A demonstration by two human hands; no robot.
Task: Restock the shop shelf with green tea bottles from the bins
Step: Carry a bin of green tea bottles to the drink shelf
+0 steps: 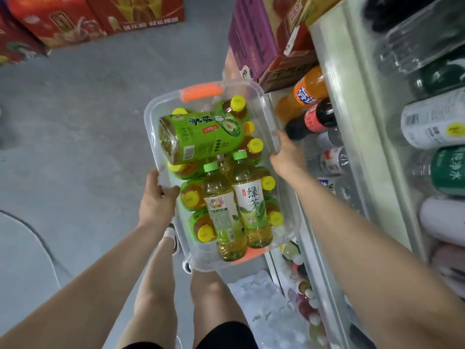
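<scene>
A clear plastic bin (254, 88) with orange handles hangs above the floor, held by both long sides. My left hand (157, 197) grips its left rim and my right hand (286, 157) grips its right rim. Inside stand several small green tea bottles with yellow caps (205, 233). A large green tea bottle (201, 137) lies on its side on top of them. Two slimmer green tea bottles with green caps (251, 202) lie across the near half. The shop shelf (352, 117) runs along the right.
The shelf holds an orange soda bottle (304, 94), a cola bottle (314, 119) and water bottles on lower and upper tiers. Purple and brown cartons (254, 39) stand beyond the bin. Red cartons (75, 18) line the far left. A cable (37, 235) crosses the grey floor.
</scene>
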